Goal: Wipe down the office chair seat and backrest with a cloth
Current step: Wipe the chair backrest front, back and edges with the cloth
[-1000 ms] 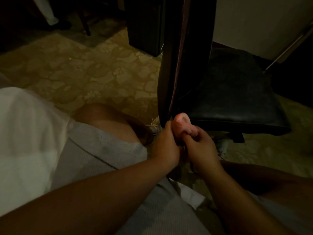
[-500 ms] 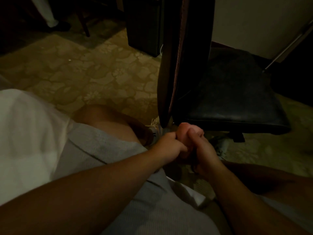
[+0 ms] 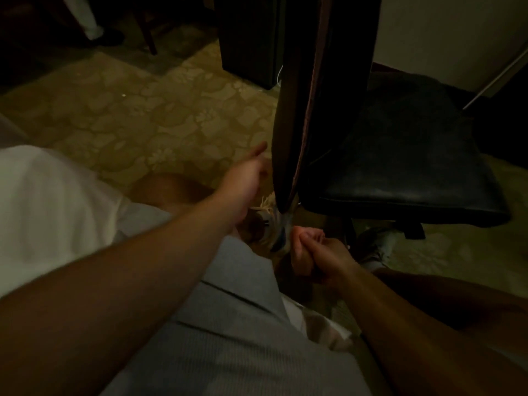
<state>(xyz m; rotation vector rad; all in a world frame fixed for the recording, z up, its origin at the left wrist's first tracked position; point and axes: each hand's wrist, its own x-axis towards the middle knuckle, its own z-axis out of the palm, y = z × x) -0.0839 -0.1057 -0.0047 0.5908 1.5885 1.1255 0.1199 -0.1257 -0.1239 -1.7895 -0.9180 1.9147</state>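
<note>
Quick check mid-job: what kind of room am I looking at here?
Likely a dim office or home room, though I can't be sure. A black padded office chair seat with a dark backrest stands on patterned floor, near a pale wall.

Left hand [image 3: 245, 178] extended, fingers relaxed; right hand [image 3: 320, 258] fisted.

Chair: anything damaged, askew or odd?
Nothing clearly damaged. The backrest stands upright and the seat sits level. The lighting is too dim to judge scuffs or dirt. The right hand holds a pinkish cloth low, off the chair.
</note>
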